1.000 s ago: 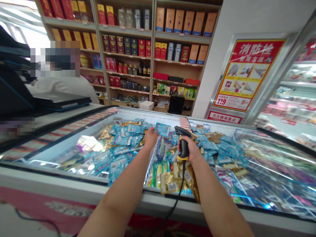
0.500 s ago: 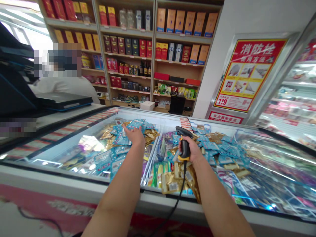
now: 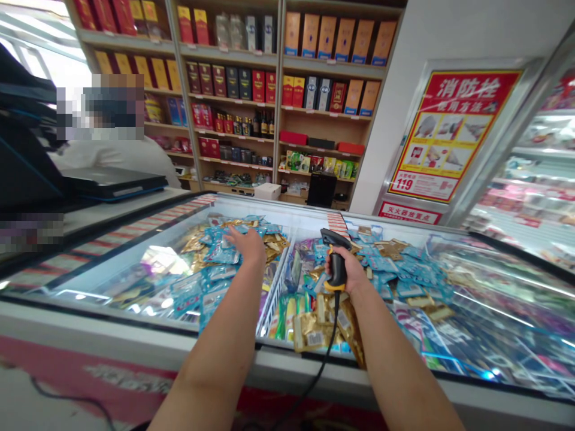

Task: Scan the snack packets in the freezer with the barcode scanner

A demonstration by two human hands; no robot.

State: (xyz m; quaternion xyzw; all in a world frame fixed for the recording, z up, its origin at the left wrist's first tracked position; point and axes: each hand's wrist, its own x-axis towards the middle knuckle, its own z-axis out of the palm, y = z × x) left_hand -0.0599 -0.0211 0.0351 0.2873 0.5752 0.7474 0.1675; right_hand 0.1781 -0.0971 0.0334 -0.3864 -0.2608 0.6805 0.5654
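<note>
My right hand [image 3: 349,270] is wrapped around the handle of a black and yellow barcode scanner [image 3: 336,270], whose head points up and to the left. Its cable hangs down over the front edge of the chest freezer [image 3: 188,347]. Over the freezer's left part, my left hand [image 3: 248,242] is stretched out with its fingers apart, at a heap of blue packets [image 3: 222,251]. Whether the fingertips touch a packet I cannot tell. Gold packets [image 3: 312,332] with barcodes lie in front of the scanner, by the freezer's front rim. More blue packets fill the area right of the scanner.
A white wire divider [image 3: 276,293] splits the freezer, and sliding glass covers its right end. Behind stand shelves of boxed bottles [image 3: 233,84]. A person in a light top [image 3: 117,157] is at the back left, beyond dark counter equipment [image 3: 114,182].
My left hand has drawn back slightly, and its fingers sit a little lower over the blue packets. The right hand with the scanner has stayed almost in place.
</note>
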